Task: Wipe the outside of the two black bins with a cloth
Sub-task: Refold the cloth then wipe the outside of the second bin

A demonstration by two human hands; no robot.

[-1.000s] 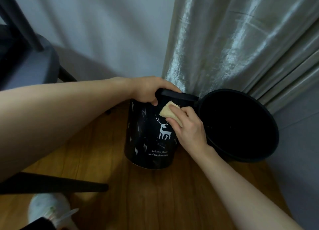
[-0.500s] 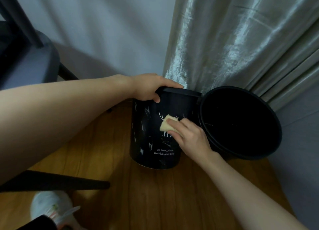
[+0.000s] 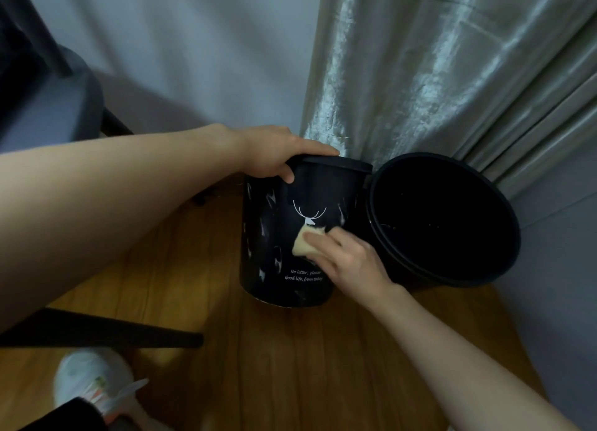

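A black bin with a white deer print (image 3: 274, 236) stands on the wooden floor, tilted slightly away from me. My left hand (image 3: 274, 157) grips its top rim. My right hand (image 3: 349, 259) presses a small pale yellow cloth (image 3: 303, 244) against the bin's front, just under the deer's antlers. A second, plain black bin (image 3: 445, 217) stands open right beside it on the right, touching it near the rim.
A shiny grey curtain (image 3: 420, 75) hangs just behind both bins. A dark chair (image 3: 48, 107) stands at the left, with one black leg (image 3: 113, 333) crossing the floor. My white shoe (image 3: 93, 382) is at the bottom left.
My right hand has slid the cloth down the printed bin's front, from near the rim to the middle. My left hand has stayed on the rim.
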